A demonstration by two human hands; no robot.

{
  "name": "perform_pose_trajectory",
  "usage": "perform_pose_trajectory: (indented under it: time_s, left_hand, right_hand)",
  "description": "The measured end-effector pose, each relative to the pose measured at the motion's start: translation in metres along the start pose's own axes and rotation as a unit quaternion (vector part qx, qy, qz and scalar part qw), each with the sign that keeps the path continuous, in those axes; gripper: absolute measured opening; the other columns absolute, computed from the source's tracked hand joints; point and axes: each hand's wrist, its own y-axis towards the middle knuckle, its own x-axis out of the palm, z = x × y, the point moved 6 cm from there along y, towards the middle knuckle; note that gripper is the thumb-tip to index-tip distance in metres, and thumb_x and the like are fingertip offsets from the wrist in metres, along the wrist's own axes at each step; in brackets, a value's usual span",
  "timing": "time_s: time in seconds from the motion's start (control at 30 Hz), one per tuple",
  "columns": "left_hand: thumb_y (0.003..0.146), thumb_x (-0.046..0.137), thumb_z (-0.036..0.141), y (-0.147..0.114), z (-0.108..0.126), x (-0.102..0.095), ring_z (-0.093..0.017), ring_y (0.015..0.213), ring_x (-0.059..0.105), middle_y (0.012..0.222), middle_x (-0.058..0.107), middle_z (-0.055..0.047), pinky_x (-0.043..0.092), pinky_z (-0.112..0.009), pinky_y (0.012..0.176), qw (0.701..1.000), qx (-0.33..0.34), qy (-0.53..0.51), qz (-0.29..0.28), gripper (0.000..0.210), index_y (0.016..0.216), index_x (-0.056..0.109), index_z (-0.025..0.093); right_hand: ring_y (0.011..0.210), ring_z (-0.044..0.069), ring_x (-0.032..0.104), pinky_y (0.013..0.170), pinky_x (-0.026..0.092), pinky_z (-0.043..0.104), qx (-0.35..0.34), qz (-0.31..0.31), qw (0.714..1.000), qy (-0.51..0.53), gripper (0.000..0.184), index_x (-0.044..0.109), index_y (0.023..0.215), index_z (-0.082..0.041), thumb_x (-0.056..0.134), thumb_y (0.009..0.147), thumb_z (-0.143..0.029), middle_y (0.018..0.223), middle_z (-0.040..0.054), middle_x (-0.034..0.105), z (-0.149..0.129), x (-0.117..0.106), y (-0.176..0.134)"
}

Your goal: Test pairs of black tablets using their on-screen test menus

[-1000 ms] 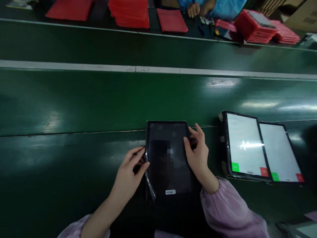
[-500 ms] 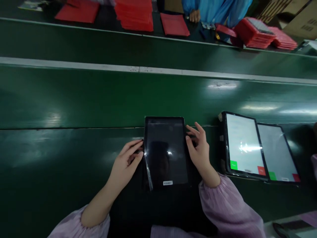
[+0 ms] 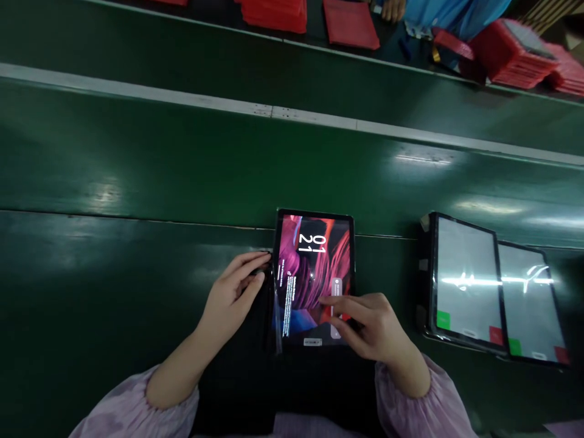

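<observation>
A tablet (image 3: 314, 277) lies in front of me, its screen lit with a colourful picture, the digits 01 21 and lines of text turned sideways. A small white label (image 3: 312, 342) is stuck near its lower edge. My left hand (image 3: 235, 292) is at the tablet's left edge, fingertips and thumb apart, holding nothing. Over the lower right of the screen is my right hand (image 3: 371, 322), its index finger stretched toward the glass and the thumb apart below; whether the fingertip touches is unclear.
On the right, a tablet with a white screen (image 3: 465, 267) rests on a dark stack, with another white-screened tablet (image 3: 524, 286) beside it. Beyond the green work surface (image 3: 182, 164), red pouches (image 3: 349, 23) and piles of red packs (image 3: 513, 55) lie near another person's hand (image 3: 393, 9).
The tablet's dark screen has lit up. My right hand has moved from beside the right edge to over the screen. The left hand stays at the left edge. The view has shifted.
</observation>
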Motion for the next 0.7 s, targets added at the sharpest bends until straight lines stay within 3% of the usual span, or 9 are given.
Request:
perform_pose_trajectory:
  time_s: [0.13,0.2,0.37,0.43,0.53,0.6,0.7]
  left_hand:
    - [0.091,0.064,0.044,0.000,0.001,0.000,-0.029,0.117,0.073,0.126,0.076,-0.009,0.068,-0.038,0.089,1.000,0.001,0.002,-0.002,0.035,0.113,0.085,0.026]
    - [0.092,0.064,0.045,0.001,0.001,-0.001,-0.029,0.117,0.073,0.127,0.075,-0.009,0.068,-0.039,0.088,1.000,-0.002,0.008,-0.002,0.035,0.114,0.084,0.027]
    - [0.094,0.060,0.052,0.004,0.001,0.009,-0.030,0.110,0.074,0.136,0.067,-0.012,0.068,-0.045,0.089,0.999,-0.015,0.039,0.005,0.045,0.123,0.078,0.024]
    - [0.091,0.065,0.054,0.001,0.004,0.022,-0.034,0.120,0.071,0.144,0.061,-0.016,0.065,-0.052,0.098,0.997,0.006,0.078,0.005,0.058,0.139,0.069,0.021]
    - [0.080,0.082,0.057,-0.010,0.011,0.043,-0.046,0.151,0.048,0.161,0.046,-0.023,0.049,-0.067,0.117,0.988,0.053,0.143,-0.006,0.099,0.162,0.043,0.018]
    - [0.074,0.087,0.060,-0.016,0.010,0.049,-0.050,0.160,0.033,0.168,0.036,-0.024,0.043,-0.074,0.120,0.987,0.059,0.151,-0.019,0.117,0.169,0.029,0.022]
    - [0.081,0.081,0.063,-0.014,0.005,0.041,-0.048,0.158,0.038,0.168,0.036,-0.023,0.046,-0.071,0.118,0.994,0.053,0.091,-0.027,0.107,0.167,0.032,0.024]
  right_hand:
    - [0.035,0.006,0.049,0.040,0.043,0.023,0.116,0.076,0.989,-0.059,0.013,0.066,0.096,-0.024,0.059,0.107,-0.022,0.117,0.0082,0.085,0.020,-0.010,-0.004]
    - [0.034,0.006,0.046,0.037,0.041,0.023,0.141,0.119,0.980,-0.075,0.012,0.063,0.094,-0.024,0.061,0.106,-0.024,0.124,0.0114,0.083,0.024,-0.016,-0.009]
    - [0.035,0.010,0.050,0.036,0.039,0.024,0.112,0.167,0.975,-0.094,0.011,0.064,0.097,-0.026,0.058,0.106,-0.022,0.100,0.0084,0.087,0.017,-0.023,-0.014]
    - [0.037,0.011,0.053,0.037,0.041,0.025,0.092,0.172,0.976,-0.093,0.012,0.062,0.097,-0.027,0.057,0.107,-0.022,0.096,0.0069,0.087,0.011,-0.024,-0.014]
    - [0.038,0.010,0.052,0.037,0.042,0.025,0.068,0.173,0.978,-0.093,0.012,0.061,0.100,-0.028,0.056,0.109,-0.022,0.102,0.0076,0.087,0.003,-0.023,-0.014]
    - [0.037,0.009,0.051,0.037,0.044,0.025,0.064,0.169,0.979,-0.093,0.012,0.062,0.102,-0.027,0.055,0.110,-0.022,0.112,0.0102,0.086,0.000,-0.022,-0.014]
    - [0.036,0.008,0.049,0.038,0.046,0.024,0.060,0.164,0.981,-0.088,0.012,0.065,0.102,-0.026,0.056,0.109,-0.021,0.113,0.0107,0.086,-0.003,-0.022,-0.016]
